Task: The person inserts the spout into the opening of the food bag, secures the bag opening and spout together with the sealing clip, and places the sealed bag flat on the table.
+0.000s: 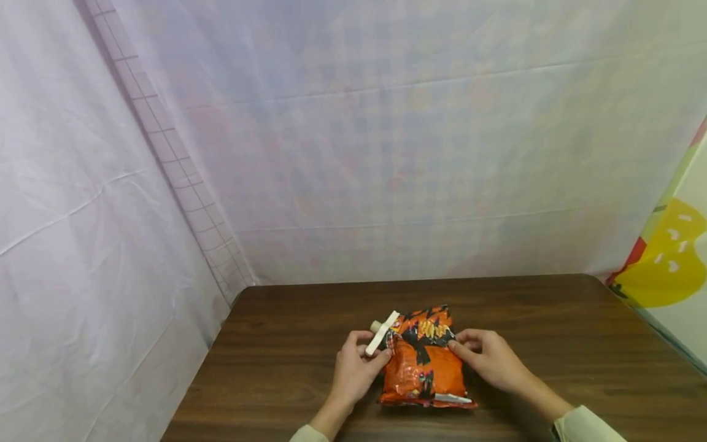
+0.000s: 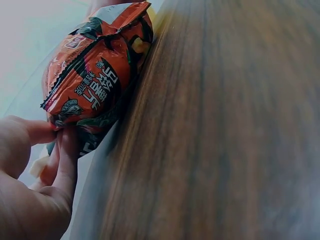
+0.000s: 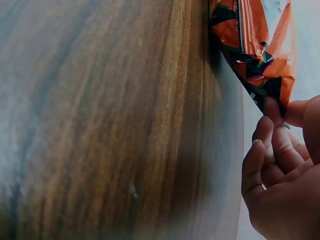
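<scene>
An orange and black snack bag (image 1: 424, 368) lies on the brown table in the head view, its top end pointing away from me. My left hand (image 1: 356, 367) pinches the bag's left edge between thumb and fingers. Opposite it, my right hand (image 1: 491, 359) pinches the right edge, which also shows in the right wrist view, where that hand (image 3: 282, 160) has a corner of the bag (image 3: 255, 55). A cream-white bar-shaped piece, like a bag clip (image 1: 382, 333), sits at the left hand's fingers by the bag's upper left; whether it is fastened to the bag I cannot tell.
The dark wood-grain table (image 1: 287, 344) extends around the bag on both sides. White cloth (image 1: 386, 153) hangs behind the table's far edge and along the left. A yellow patterned panel (image 1: 663, 264) stands at the right.
</scene>
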`<state>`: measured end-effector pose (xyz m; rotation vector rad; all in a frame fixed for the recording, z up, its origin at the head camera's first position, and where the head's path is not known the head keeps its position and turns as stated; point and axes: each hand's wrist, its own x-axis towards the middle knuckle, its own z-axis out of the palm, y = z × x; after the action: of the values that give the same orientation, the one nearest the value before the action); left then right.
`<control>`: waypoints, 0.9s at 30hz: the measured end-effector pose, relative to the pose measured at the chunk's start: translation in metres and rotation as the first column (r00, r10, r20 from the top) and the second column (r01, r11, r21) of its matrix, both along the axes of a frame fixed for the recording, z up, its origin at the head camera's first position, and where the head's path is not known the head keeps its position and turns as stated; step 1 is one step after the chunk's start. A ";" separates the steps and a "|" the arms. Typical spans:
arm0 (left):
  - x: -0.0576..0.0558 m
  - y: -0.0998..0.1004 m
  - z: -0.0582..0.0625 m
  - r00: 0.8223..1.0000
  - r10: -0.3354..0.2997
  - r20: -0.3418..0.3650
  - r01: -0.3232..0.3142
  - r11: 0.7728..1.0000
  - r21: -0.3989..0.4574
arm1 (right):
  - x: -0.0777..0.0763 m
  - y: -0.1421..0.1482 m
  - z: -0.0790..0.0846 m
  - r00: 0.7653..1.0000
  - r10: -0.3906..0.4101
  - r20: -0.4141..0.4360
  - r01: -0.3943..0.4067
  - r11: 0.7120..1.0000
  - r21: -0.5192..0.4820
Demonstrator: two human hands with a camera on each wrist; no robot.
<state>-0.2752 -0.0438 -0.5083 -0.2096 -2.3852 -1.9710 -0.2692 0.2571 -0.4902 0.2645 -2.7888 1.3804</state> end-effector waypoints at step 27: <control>0.002 -0.015 -0.003 0.995 -0.100 0.010 0.099 0.994 0.043 | 0.002 0.000 0.000 1.000 -0.019 0.002 0.019 1.000 0.020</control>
<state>-0.2730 -0.0584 -0.5114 -0.3220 -2.3814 -2.0686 -0.2675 0.2571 -0.4902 0.2361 -2.8011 1.3498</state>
